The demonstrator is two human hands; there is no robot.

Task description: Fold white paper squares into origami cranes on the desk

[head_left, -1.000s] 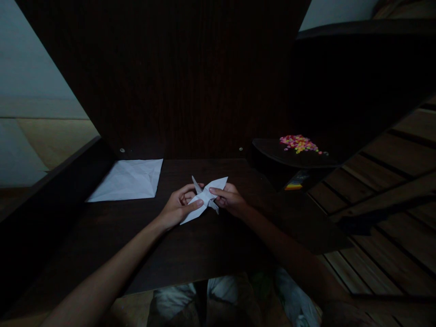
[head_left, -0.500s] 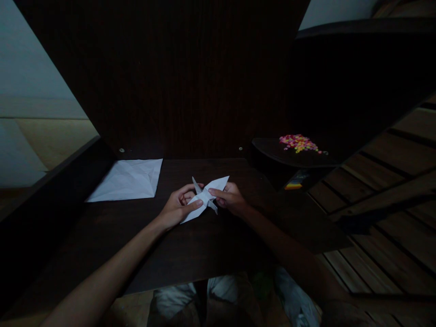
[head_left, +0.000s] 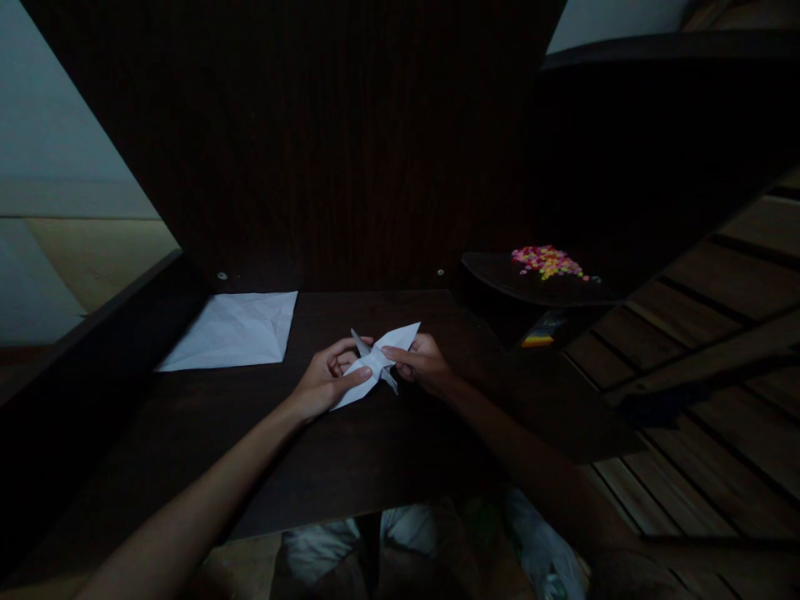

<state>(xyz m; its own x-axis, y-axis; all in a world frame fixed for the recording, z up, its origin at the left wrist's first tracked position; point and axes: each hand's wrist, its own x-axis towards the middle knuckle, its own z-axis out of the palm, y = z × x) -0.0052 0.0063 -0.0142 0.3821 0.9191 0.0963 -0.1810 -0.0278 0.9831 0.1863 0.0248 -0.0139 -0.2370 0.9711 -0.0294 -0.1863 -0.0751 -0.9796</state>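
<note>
A white folded paper crane is held between my two hands above the dark wooden desk. Its wings spread out to the upper right and lower left, and two narrow points stick out at the upper left and lower right. My left hand pinches the lower-left wing, thumb on top near the middle. With thumb and fingers, my right hand grips the upper-right wing close to the body. The fingers beneath the paper are partly hidden.
A creased white sheet of paper lies at the desk's back left. On a small curved shelf at right sits a pile of colourful small pieces. A dark side panel edges the left, and a tall back panel rises behind.
Almost nothing differs. The crane's narrow points have shifted very slightly, while both hands keep their hold in the same place.
</note>
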